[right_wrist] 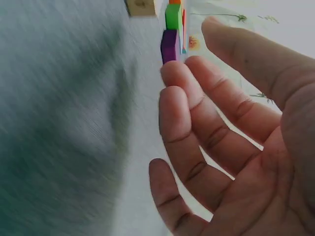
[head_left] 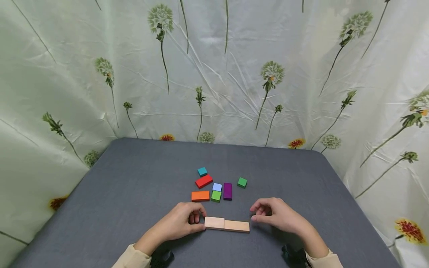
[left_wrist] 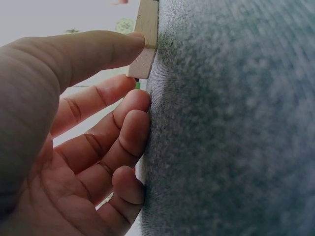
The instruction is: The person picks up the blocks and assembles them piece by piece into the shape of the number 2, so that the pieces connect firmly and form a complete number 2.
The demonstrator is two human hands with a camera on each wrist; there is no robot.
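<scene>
Two natural wood blocks lie end to end in a row on the table: a paler, pinkish block [head_left: 214, 222] on the left and a yellowish, longer-looking plank [head_left: 237, 226] on the right. At the row's left end my left hand [head_left: 179, 222] pinches the pinkish block between thumb and index finger. The left wrist view shows the thumb [left_wrist: 125, 46] against that block [left_wrist: 141, 64], the other fingers bent beside it. My right hand [head_left: 279, 216] hovers just off the plank's right end, fingers loosely bent, holding nothing. In the right wrist view a gap separates its fingers [right_wrist: 174, 113] from the plank [right_wrist: 141, 7].
Beyond the row lie an orange block [head_left: 200, 196], a red block [head_left: 204, 181], a teal block [head_left: 202, 171], a light blue block [head_left: 217, 187], a light green block [head_left: 216, 196], a purple block [head_left: 227, 191] and a darker green block [head_left: 242, 182]. A floral curtain [head_left: 234, 74] hangs behind the grey table [head_left: 140, 175].
</scene>
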